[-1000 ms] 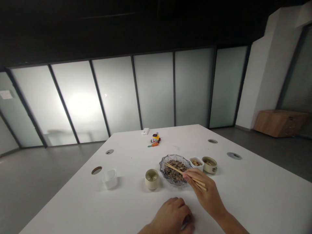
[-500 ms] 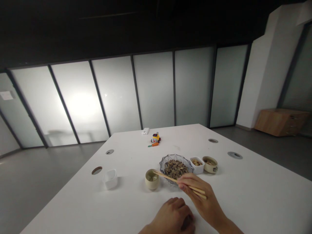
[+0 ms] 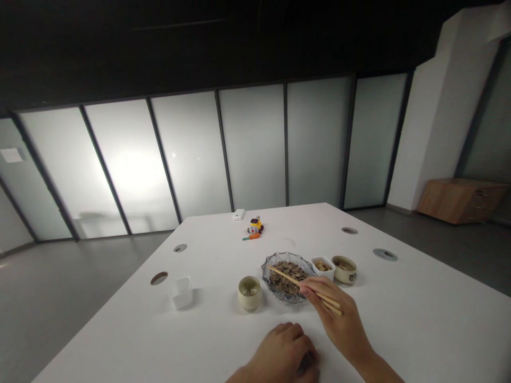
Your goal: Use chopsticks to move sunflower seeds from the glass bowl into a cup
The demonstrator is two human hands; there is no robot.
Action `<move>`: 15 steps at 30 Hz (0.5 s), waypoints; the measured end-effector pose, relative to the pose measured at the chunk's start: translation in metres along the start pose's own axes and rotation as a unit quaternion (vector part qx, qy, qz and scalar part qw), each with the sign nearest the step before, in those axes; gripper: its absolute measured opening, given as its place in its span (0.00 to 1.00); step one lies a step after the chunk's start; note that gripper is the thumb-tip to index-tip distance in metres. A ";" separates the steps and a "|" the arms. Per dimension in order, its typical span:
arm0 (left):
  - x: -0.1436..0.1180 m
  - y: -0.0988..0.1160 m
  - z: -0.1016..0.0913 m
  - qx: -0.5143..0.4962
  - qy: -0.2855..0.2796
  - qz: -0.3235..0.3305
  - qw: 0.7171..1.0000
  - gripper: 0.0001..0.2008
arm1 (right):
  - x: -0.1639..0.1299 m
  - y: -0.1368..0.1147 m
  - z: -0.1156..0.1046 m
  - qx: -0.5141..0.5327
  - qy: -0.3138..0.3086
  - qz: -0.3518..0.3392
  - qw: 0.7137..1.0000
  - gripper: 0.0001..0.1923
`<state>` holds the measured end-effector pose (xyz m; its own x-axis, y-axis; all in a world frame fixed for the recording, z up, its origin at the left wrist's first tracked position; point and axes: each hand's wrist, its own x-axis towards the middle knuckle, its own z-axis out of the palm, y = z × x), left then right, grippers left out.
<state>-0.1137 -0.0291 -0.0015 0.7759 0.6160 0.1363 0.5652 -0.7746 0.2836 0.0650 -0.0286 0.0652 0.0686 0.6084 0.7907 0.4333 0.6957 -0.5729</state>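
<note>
Two wooden chopsticks (image 3: 303,283) | right hand (image 3: 339,319) | tips over seed bowl (image 3: 287,271)

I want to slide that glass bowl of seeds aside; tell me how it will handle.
The glass bowl looks wide and low, so it probably won't tip. On the smooth white table it likely slides easily. Being glass, it's probably heavy and chippable; the small cup stands close beside it.

Cream cup (image 3: 249,293), tan chopsticks (image 3: 295,282), striped dark seeds (image 3: 285,272), white table (image 3: 419,319)
</note>
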 end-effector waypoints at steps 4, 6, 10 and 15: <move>0.000 0.001 0.000 -0.001 0.006 0.004 1.000 0.10 | -0.003 0.011 0.004 0.000 -0.009 0.009 1.000 0.15; -0.001 0.001 -0.001 -0.003 0.007 0.006 1.000 0.10 | -0.005 0.015 0.006 0.002 -0.012 0.027 1.000 0.17; -0.002 0.002 -0.004 -0.008 0.000 0.008 1.000 0.10 | -0.007 0.021 0.007 0.008 -0.010 0.053 0.998 0.18; -0.003 0.002 -0.004 -0.002 0.003 0.008 1.000 0.09 | -0.007 0.024 0.008 0.010 -0.008 0.063 0.998 0.20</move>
<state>-0.1155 -0.0321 0.0024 0.7838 0.6037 0.1458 0.5512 -0.7843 0.2847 0.0674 -0.0130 0.0446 0.1061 0.6972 0.7090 0.4042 0.6211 -0.6714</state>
